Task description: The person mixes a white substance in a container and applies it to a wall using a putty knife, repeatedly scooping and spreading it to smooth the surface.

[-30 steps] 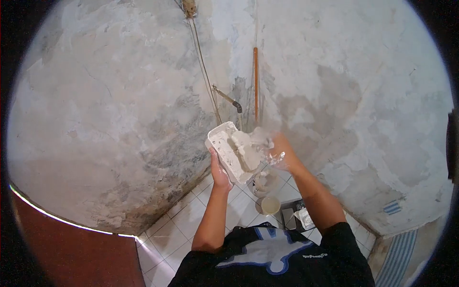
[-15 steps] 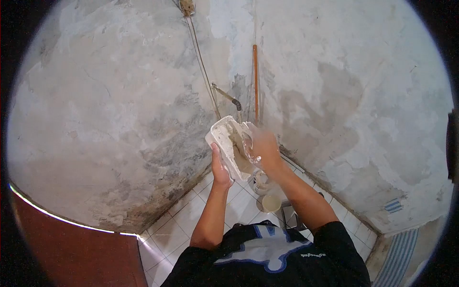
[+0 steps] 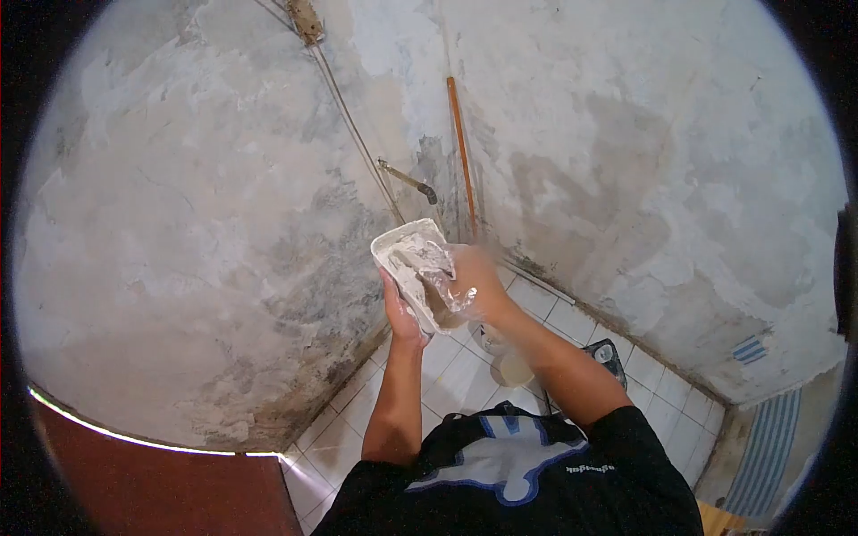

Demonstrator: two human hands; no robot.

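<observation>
2 hands, L (image 3: pixel 402 313) grips tub (image 3: pixel 398 250), R (image 3: pixel 469 286) inside

The only writing I can find is one short line of small white letters (image 3: pixel 590 468) on the person's black fabric shirt (image 3: pixel 626 505), beside its blue-and-white printed shape. From my view the letters are upside down and too small to read. Nothing else carries legible text.
</observation>
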